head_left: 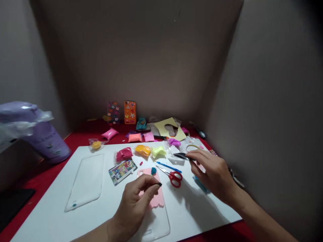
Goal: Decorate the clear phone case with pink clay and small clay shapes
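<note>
From the head camera, you are working at a bench [82, 132] spread with red cloth, a white board [52, 210] lying across it and plain grey walls rising behind and at both sides.

Your left hand [137, 198] pinches a small black bit [159, 184] between thumb and forefinger, above a clear phone case [165, 223]. That case lies on the board near you; a smooth, matte pink sheet [157, 200] with a scalloped lower edge covers its upper part, and a rounded teal lump [153, 171] sits at its far end. The fingers of your right hand [210, 169] are closed on a dark, pointed, glossy piece [180, 155]; you cannot tell exactly what it is.

Red-handled scissors [176, 179] and a slim blue tool [169, 167] lie between your hands. A second translucent phone case [87, 181] rests flat on the left, and a picture-printed card [122, 172] near the middle. Beyond, shiny soft packets lie in a row: crimson [124, 154], orange [142, 150] and lime [158, 151].

Further back, a decorated orange phone case [130, 112] leans upright on the wall, and a yellow sheet [160, 125] has a hole cut in it. A purple container [54, 143] stands at far left. Your left hand hides part of the pink sheet, and your right hand partly covers a teal packet [201, 185].
</note>
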Motion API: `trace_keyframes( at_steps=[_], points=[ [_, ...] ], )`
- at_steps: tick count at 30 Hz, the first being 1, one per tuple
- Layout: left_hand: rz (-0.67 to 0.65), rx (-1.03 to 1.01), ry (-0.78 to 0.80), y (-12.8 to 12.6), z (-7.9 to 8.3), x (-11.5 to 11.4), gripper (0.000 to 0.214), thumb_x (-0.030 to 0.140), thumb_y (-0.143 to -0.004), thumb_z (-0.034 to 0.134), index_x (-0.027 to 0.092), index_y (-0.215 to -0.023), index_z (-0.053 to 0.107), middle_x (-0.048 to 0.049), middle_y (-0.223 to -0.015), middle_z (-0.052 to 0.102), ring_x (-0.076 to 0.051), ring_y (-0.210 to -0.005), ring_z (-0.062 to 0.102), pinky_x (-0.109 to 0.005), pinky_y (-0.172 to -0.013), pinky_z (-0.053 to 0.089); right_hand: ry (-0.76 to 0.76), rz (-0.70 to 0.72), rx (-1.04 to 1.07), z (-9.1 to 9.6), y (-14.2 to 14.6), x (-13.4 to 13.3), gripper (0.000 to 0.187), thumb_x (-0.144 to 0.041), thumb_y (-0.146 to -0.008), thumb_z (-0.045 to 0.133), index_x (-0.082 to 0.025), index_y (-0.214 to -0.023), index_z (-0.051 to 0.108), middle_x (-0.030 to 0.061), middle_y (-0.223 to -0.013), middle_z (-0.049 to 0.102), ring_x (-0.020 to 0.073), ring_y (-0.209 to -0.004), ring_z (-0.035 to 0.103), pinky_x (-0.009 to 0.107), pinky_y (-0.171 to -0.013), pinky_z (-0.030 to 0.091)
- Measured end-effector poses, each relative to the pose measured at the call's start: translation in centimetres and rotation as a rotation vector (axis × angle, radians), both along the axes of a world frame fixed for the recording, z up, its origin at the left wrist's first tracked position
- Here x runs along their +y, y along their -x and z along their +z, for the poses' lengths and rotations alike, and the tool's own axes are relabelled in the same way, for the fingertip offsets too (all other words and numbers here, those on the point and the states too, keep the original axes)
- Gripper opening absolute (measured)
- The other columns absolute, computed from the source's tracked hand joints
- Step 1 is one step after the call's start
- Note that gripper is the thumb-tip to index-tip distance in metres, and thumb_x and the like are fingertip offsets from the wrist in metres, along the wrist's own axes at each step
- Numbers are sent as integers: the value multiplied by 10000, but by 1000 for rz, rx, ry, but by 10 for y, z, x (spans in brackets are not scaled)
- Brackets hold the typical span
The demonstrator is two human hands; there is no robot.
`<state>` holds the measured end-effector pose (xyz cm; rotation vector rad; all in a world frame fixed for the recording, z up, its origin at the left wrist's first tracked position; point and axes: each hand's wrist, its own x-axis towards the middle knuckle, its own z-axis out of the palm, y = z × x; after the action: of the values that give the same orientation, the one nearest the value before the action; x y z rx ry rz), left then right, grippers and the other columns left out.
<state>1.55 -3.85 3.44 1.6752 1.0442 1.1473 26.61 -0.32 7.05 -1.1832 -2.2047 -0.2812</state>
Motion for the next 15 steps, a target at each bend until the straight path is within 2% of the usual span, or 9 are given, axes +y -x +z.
trace_keyframes(
  at_steps=[5,9,11,15],
  points=[
    [146,-43,-255,3,4,0,60,169,-836,605,198,-848,656,-24,-767,656,-155,-718,587,-266,-667,460,41,221,129,-17,31,-18,247,-97,-868,477,-179,-1086,561,93,-972,675,194,-896,651,318,-718,536],
    [41,0,-398,5,7,3,171,95,-836,579,205,-938,661,-32,-786,616,-157,-746,573,-283,-681,465,108,298,231,-30,43,-23,284,-58,-847,480,-178,-1093,558,97,-961,668,180,-863,662,297,-673,564],
    [-9,29,-412,5,7,4,210,79,-839,563,208,-973,660,-39,-831,577,-156,-778,561,-289,-698,467,135,318,269,-34,44,-25,300,-48,-838,478,-176,-1097,557,97,-961,666,178,-861,664,299,-681,573],
    [-27,57,-312,4,6,3,148,116,-857,549,189,-949,638,-54,-916,530,-163,-845,544,-289,-719,460,150,334,292,-39,44,-29,306,-42,-834,461,-166,-1093,567,111,-972,666,189,-893,665,303,-682,581]
  ],
)
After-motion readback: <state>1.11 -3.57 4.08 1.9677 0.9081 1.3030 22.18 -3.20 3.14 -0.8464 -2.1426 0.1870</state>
